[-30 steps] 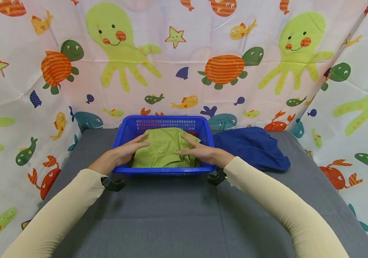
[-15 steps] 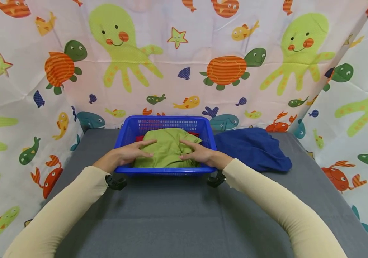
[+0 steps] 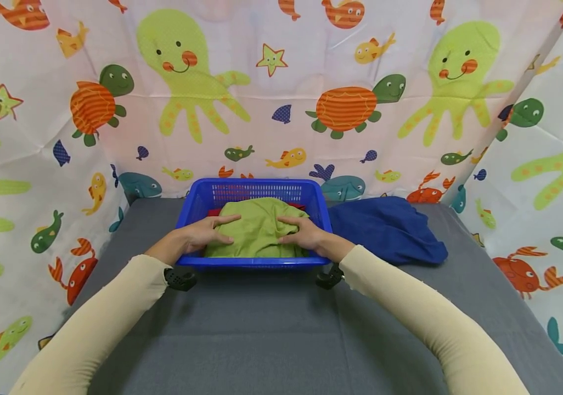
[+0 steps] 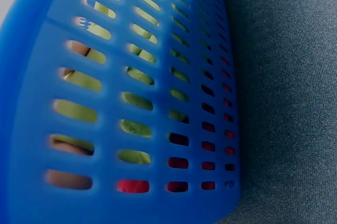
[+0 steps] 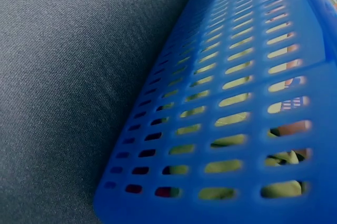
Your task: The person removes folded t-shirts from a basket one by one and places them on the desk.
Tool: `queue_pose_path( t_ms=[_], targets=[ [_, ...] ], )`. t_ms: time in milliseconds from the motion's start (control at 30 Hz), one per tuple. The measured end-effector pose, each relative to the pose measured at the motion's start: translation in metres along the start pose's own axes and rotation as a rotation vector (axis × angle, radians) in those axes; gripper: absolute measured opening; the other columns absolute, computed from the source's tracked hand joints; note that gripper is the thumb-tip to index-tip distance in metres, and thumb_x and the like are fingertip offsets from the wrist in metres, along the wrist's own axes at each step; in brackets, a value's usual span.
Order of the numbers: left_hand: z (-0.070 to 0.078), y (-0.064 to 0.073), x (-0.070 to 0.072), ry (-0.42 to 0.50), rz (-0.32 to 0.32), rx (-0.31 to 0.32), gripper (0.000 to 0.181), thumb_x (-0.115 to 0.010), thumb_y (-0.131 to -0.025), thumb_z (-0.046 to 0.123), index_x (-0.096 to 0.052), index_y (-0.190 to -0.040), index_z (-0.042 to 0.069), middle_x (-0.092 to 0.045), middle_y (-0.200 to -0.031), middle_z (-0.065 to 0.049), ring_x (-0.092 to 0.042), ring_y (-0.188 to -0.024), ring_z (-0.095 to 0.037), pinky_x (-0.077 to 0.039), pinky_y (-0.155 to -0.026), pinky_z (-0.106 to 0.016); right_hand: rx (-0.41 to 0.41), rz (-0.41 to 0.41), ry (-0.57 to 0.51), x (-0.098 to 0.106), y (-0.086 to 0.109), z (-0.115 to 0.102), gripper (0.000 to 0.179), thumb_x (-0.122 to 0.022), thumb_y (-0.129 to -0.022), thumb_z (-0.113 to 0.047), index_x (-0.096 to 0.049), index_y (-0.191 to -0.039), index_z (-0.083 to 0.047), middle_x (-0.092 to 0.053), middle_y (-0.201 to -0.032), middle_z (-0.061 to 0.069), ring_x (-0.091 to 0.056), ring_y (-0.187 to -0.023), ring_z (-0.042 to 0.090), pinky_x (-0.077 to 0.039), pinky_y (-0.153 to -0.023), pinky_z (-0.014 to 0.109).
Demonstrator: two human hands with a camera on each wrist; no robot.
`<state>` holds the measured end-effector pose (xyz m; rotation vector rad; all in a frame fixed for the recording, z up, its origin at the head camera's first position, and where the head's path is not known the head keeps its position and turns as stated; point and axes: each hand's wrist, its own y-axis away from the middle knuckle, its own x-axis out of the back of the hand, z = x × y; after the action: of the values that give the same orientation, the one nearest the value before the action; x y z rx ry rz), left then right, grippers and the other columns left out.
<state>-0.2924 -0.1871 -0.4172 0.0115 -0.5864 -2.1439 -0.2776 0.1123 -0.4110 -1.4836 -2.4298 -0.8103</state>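
Note:
In the head view, a crumpled green cloth (image 3: 257, 227) lies inside a blue plastic basket (image 3: 252, 262) with slotted walls. My left hand (image 3: 202, 233) reaches over the left front part of the rim, its fingers extended against the cloth's left side. From the other side, my right hand (image 3: 306, 233) touches the cloth with its thumb and fingers apart. Some fingertips are hard to make out against the fabric. Red fabric (image 3: 214, 212) peeks out beneath the green. Both wrist views face the basket's wall (image 4: 113, 124), where green and red cloth show through the slots.
A dark blue cloth (image 3: 385, 227) lies loosely spread right of the basket, close beside it. Grey fabric (image 3: 262, 329) covers the table. A curtain (image 3: 271, 148) printed with sea animals hangs behind and along both sides.
My left hand has shifted slightly right, further over the green cloth, baring more red fabric at the left. The right hand stays nearly in place. The head view has shifted slightly.

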Motion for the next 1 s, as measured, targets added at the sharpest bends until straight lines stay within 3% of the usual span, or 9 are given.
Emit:
queue_pose_path(
  t_ms=[167, 300, 500, 633, 800, 900, 1000],
  targets=[
    [0.001, 0.002, 0.000, 0.000, 0.025, -0.025, 0.079, -0.065, -0.096, 0.004, -0.026, -0.162, 0.022, 0.007, -0.171, -0.016, 0.002, -0.158, -0.037, -0.009, -0.125, -0.063, 0.017, 0.057, -0.013, -0.001, 0.000, -0.001, 0.066, -0.069, -0.095, -0.009, -0.044, -0.155, -0.019, -0.025, -0.168, 0.010, -0.018, -0.157, 0.032, -0.027, -0.124, 0.051],
    [0.001, 0.004, 0.000, 0.027, 0.032, -0.046, 0.079, -0.066, -0.095, 0.003, -0.027, -0.162, 0.022, 0.004, -0.171, -0.014, -0.005, -0.157, -0.037, -0.014, -0.126, -0.060, 0.031, 0.064, -0.026, 0.000, 0.000, -0.002, 0.066, -0.069, -0.095, -0.009, -0.043, -0.155, -0.019, -0.023, -0.168, 0.009, -0.016, -0.157, 0.033, -0.028, -0.124, 0.053],
    [0.005, 0.008, 0.000, 0.045, 0.042, -0.068, 0.079, -0.065, -0.096, 0.003, -0.027, -0.162, 0.024, 0.007, -0.171, -0.012, -0.006, -0.157, -0.037, -0.019, -0.125, -0.058, 0.039, 0.055, -0.072, 0.004, 0.006, -0.005, 0.067, -0.070, -0.096, -0.012, -0.042, -0.156, -0.023, -0.012, -0.171, 0.008, -0.009, -0.158, 0.032, -0.026, -0.124, 0.055],
    [0.008, 0.011, 0.002, 0.063, 0.058, -0.082, 0.079, -0.064, -0.097, 0.003, -0.027, -0.162, 0.027, 0.008, -0.171, -0.010, -0.015, -0.156, -0.037, -0.027, -0.123, -0.056, 0.046, 0.056, -0.100, 0.007, 0.008, -0.009, 0.066, -0.069, -0.097, -0.016, -0.041, -0.156, -0.026, -0.006, -0.172, 0.009, -0.009, -0.158, 0.033, -0.030, -0.122, 0.055],
    [0.012, 0.014, 0.002, 0.096, 0.053, -0.103, 0.081, -0.064, -0.097, 0.002, -0.024, -0.162, 0.029, 0.003, -0.172, -0.007, -0.034, -0.148, -0.034, -0.047, -0.107, -0.037, 0.052, 0.052, -0.128, 0.012, 0.011, -0.013, 0.066, -0.069, -0.097, -0.017, -0.041, -0.156, -0.026, -0.005, -0.172, 0.009, -0.020, -0.156, 0.033, -0.040, -0.116, 0.050],
    [0.014, 0.017, 0.003, 0.107, 0.054, -0.121, 0.082, -0.063, -0.097, 0.001, -0.022, -0.162, 0.029, 0.004, -0.172, -0.006, -0.037, -0.146, -0.033, -0.050, -0.095, -0.027, 0.054, 0.048, -0.142, 0.016, 0.014, -0.016, 0.066, -0.069, -0.097, -0.016, -0.041, -0.156, -0.027, -0.006, -0.172, 0.007, -0.023, -0.155, 0.031, -0.041, -0.115, 0.049],
    [0.018, 0.020, 0.003, 0.117, 0.057, -0.136, 0.081, -0.061, -0.098, 0.001, -0.022, -0.163, 0.029, 0.006, -0.172, -0.005, -0.039, -0.144, -0.033, -0.052, -0.090, -0.023, 0.061, 0.043, -0.145, 0.020, 0.017, -0.020, 0.067, -0.069, -0.097, -0.017, -0.041, -0.156, -0.028, -0.006, -0.172, 0.005, -0.022, -0.155, 0.030, -0.037, -0.118, 0.050]
  ],
)
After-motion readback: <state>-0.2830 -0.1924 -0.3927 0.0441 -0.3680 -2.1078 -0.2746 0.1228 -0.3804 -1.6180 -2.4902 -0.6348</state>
